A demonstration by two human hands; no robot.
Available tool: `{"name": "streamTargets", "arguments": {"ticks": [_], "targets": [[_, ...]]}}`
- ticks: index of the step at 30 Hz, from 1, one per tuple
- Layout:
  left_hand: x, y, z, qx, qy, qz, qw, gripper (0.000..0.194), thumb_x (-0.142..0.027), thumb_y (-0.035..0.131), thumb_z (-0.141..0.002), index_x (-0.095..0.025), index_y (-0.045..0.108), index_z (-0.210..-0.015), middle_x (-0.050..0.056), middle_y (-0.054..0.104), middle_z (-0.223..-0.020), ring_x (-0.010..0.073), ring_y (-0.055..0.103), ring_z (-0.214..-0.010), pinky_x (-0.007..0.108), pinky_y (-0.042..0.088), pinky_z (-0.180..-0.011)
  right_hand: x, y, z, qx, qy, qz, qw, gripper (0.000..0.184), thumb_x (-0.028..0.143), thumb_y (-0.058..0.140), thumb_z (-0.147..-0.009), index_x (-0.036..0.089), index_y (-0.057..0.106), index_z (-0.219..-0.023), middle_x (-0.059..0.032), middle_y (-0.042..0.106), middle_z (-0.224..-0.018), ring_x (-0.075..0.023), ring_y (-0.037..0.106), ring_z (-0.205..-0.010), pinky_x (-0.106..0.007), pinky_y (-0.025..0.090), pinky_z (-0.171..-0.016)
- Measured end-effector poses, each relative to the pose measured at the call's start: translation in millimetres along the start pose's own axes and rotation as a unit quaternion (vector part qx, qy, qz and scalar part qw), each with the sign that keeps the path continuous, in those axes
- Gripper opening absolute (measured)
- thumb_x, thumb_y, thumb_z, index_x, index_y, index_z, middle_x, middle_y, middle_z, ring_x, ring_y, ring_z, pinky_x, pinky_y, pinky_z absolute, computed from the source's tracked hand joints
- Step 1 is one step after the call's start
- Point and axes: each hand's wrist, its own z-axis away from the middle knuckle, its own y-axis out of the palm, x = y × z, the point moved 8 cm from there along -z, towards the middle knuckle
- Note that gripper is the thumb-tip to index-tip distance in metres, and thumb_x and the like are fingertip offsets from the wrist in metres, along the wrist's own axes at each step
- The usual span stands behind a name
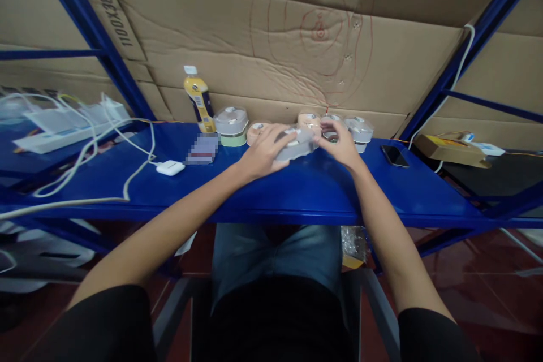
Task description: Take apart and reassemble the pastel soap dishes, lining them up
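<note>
Near edge: I'm looking down past a lap in blue jeans (271, 254) to the glossy blue metal counter (297, 192).
Left hand: my left hand (261, 153) wraps a narrow grip round the small grey plastic lidded container (296, 146), held just over the counter's middle.
Right hand: my right hand (339, 144) pinches the container's far end, fingers closed on it.
Progress: one in hand; I judge the rest handled or waiting, can't tell which.
Back row: the row of round lidded tubs (297, 124) lines the cardboard wall, with the yellow drink bottle (199, 99) on the left.
Sides: white earbud case (170, 167) left, black phone (394, 155) right.
</note>
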Motion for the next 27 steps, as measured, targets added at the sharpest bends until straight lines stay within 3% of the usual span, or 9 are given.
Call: {"name": "streamTargets", "arguments": {"ticks": [2, 4, 8, 10, 12, 15, 17, 23, 27], "targets": [[-16.9, 11.5, 16.0, 0.034, 0.091, 0.019, 0.995, 0.073, -0.029, 0.078, -0.094, -0.029, 0.055, -0.163, 0.018, 0.051, -0.173, 0.0446, 0.044, -0.164, 0.072, 0.032, -0.138, 10.0, 24.3, 7.2, 0.109, -0.025, -0.025, 0.993, 0.103, 0.076, 0.095, -0.068, 0.026, 0.065, -0.154, -0.0174, 0.066, -0.162, -0.0421, 0.063, -0.149, -0.061, 0.056, -0.121], [-24.4, 20.3, 27.7, 0.051, 0.140, 0.032, 0.988, 0.071, -0.026, 0.076, -0.096, -0.028, 0.055, -0.163, 0.020, 0.052, -0.172, 0.0446, 0.046, -0.164, 0.072, 0.037, -0.136, 14.2, 47.3, 16.3, 0.199, -0.024, -0.043, 0.979, 0.118, 0.071, 0.101, -0.061, 0.027, 0.059, -0.162, -0.0170, 0.059, -0.171, -0.0431, 0.056, -0.157, -0.062, 0.051, -0.128], [-19.0, 27.8, 35.4, 0.056, 0.125, 0.056, 0.989, 0.069, -0.027, 0.076, -0.097, -0.028, 0.054, -0.163, 0.021, 0.045, -0.178, 0.0433, 0.042, -0.168, 0.069, 0.041, -0.136, 19.9, 75.1, 26.8, 0.277, -0.032, -0.037, 0.960, 0.113, 0.068, 0.101, -0.063, 0.024, 0.062, -0.160, -0.0161, 0.068, -0.160, -0.0418, 0.065, -0.148, -0.061, 0.050, -0.128], [-9.9, 28.7, 35.6, 0.047, 0.089, 0.073, 0.992, 0.077, -0.035, 0.082, -0.094, -0.025, 0.051, -0.164, 0.023, 0.041, -0.180, 0.0442, 0.040, -0.169, 0.068, 0.040, -0.137, 23.3, 79.5, 27.4, 0.273, -0.045, -0.014, 0.961, 0.107, 0.068, 0.099, -0.064, 0.022, 0.066, -0.155, -0.0162, 0.073, -0.152, -0.0419, 0.069, -0.141, -0.061, 0.052, -0.126], [3.4, 31.2, 35.2, 0.039, 0.040, 0.099, 0.993, 0.097, -0.047, 0.092, -0.085, -0.020, 0.046, -0.166, 0.028, 0.041, -0.178, 0.0477, 0.042, -0.168, 0.067, 0.041, -0.136, 24.3, 80.4, 27.0, 0.257, -0.045, 0.017, 0.965, 0.103, 0.069, 0.098, -0.066, 0.019, 0.068, -0.151, -0.0178, 0.075, -0.148, -0.0424, 0.071, -0.137, -0.060, 0.054, -0.122], [27.6, 42.1, 35.2, 0.056, -0.053, 0.161, 0.984, 0.131, -0.061, 0.102, -0.070, -0.018, 0.034, -0.173, 0.031, 0.052, -0.169, 0.0516, 0.052, -0.160, 0.070, 0.043, -0.132, 23.3, 82.6, 27.7, 0.244, -0.044, 0.065, 0.967, 0.105, 0.070, 0.098, -0.064, 0.017, 0.068, -0.150, -0.0205, 0.075, -0.147, -0.0443, 0.071, -0.135, -0.061, 0.055, -0.120], [39.1, 49.4, 35.4, 0.068, -0.097, 0.212, 0.970, 0.142, -0.065, 0.103, -0.065, -0.018, 0.028, -0.176, 0.031, 0.060, -0.162, 0.0515, 0.061, -0.152, 0.071, 0.046, -0.127, 22.4, 85.6, 28.7, 0.242, -0.049, 0.084, 0.965, 0.108, 0.071, 0.099, -0.063, 0.018, 0.068, -0.151, -0.0207, 0.074, -0.148, -0.0457, 0.070, -0.138, -0.063, 0.054, -0.120], [46.1, 49.0, 33.3, 0.056, -0.104, 0.239, 0.964, 0.142, -0.064, 0.104, -0.062, -0.017, 0.034, -0.175, 0.029, 0.063, -0.159, 0.0506, 0.063, -0.148, 0.069, 0.047, -0.125, 21.7, 82.0, 26.1, 0.220, -0.051, 0.068, 0.972, 0.104, 0.071, 0.098, -0.065, 0.019, 0.069, -0.150, -0.0191, 0.075, -0.147, -0.0430, 0.072, -0.134, -0.061, 0.055, -0.119], [41.1, 43.1, 34.0, 0.061, -0.066, 0.180, 0.979, 0.111, -0.064, 0.093, -0.077, -0.019, 0.050, -0.169, 0.023, 0.061, -0.161, 0.0466, 0.060, -0.149, 0.065, 0.046, -0.129, 10.5, 57.5, 17.4, 0.162, -0.014, 0.049, 0.985, 0.097, 0.071, 0.095, -0.070, 0.019, 0.069, -0.147, -0.0190, 0.076, -0.147, -0.0422, 0.074, -0.130, -0.059, 0.059, -0.114]]}}
